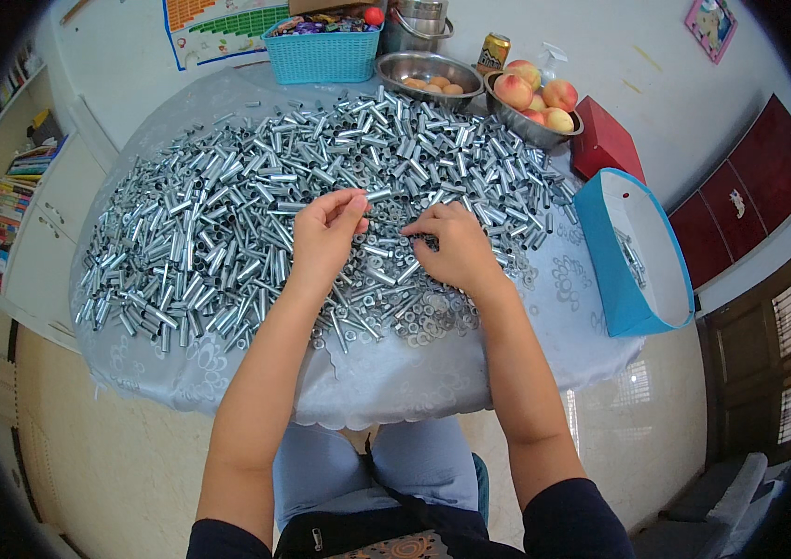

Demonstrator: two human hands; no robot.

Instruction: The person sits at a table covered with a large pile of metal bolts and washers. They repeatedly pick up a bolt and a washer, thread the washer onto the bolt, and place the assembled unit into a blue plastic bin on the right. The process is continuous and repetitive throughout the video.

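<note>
A wide heap of short silver metal tubes (218,224) covers much of the table, with bolts among them. My left hand (328,233) is over the middle of the heap, its fingertips pinched on a metal sleeve (378,196) that points to the right. To its right, my right hand (459,247) reaches down to the pieces, thumb and forefinger apart; nothing shows between them. Flat washers (433,315) and nuts lie in a loose patch at the heap's near edge, below my right hand.
A blue box (621,289) with a white inside stands at the right, several bolts (633,259) in it. Behind are a red box (606,140), a bowl of peaches (537,130), a bowl of eggs (400,65), a can (493,53) and a blue basket (321,58). A pale tablecloth (386,387) hangs over the front edge.
</note>
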